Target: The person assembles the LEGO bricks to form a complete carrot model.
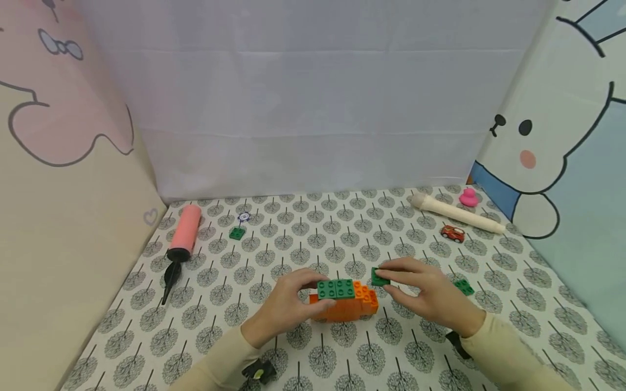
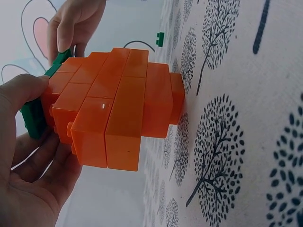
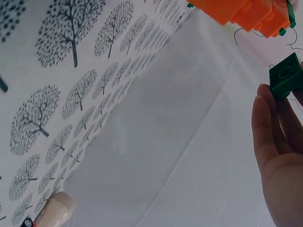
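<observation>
A built-up block of orange toy bricks [image 1: 342, 311] stands on the patterned cloth, stepped wider in its middle as the left wrist view shows. Green bricks [image 1: 335, 289] cover part of its top, with bare orange studs [image 1: 364, 291] to their right. My left hand [image 1: 288, 298] holds the top from the left, its thumb in front and fingers behind. Just right of the block, my right hand [image 1: 424, 289] pinches a small green brick [image 3: 285, 76] between thumb and fingers. That brick's hollow underside shows in the right wrist view, apart from the orange bricks.
A loose green brick [image 1: 463, 287] lies beyond my right wrist. Further back are a toy car [image 1: 452, 233], a microphone [image 1: 459, 215] and a pink duck [image 1: 468, 197]. At left lie a pink pump [image 1: 186, 231], another green brick [image 1: 237, 233] and a round chip [image 1: 244, 216].
</observation>
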Available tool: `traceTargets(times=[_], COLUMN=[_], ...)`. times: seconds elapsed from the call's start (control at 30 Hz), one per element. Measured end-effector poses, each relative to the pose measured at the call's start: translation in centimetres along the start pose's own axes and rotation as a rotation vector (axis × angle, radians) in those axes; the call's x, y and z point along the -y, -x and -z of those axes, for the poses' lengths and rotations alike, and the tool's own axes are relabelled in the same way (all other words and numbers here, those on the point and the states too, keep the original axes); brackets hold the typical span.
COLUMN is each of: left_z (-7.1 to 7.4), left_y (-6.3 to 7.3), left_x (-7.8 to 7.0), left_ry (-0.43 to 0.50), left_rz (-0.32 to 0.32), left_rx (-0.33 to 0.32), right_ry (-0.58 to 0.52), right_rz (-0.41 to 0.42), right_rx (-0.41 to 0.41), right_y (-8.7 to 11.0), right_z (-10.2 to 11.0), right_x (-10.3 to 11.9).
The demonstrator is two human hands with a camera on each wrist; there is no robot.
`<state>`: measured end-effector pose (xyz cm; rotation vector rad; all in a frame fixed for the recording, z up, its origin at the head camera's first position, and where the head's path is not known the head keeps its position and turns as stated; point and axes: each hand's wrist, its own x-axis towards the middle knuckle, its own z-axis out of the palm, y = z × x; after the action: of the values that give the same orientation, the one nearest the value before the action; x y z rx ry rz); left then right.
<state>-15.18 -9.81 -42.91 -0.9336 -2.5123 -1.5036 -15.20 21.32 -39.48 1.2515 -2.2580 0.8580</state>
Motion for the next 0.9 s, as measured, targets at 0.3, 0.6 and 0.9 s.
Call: traceTargets(times=[0.3, 0.6, 0.9], left_z=[-0.1, -0.2, -0.2], left_y=[0.0, 0.0, 0.1], left_x=[0.4, 0.3, 0.4], left_ry=[0.001, 0.007, 0.013], left_rz=[-0.038, -0.035, -0.030], left_rx=[-0.005, -0.007, -0.006], right_ry=[-0.047, -0.027, -0.026], right_rz=[0.057, 0.050, -0.003], right_rx=[0.058, 0.078, 0.138], right_y=[-0.8, -0.9, -1.1], right_z=[-2.0, -2.1, -1.9], right_x=[0.3, 0.7, 0.9])
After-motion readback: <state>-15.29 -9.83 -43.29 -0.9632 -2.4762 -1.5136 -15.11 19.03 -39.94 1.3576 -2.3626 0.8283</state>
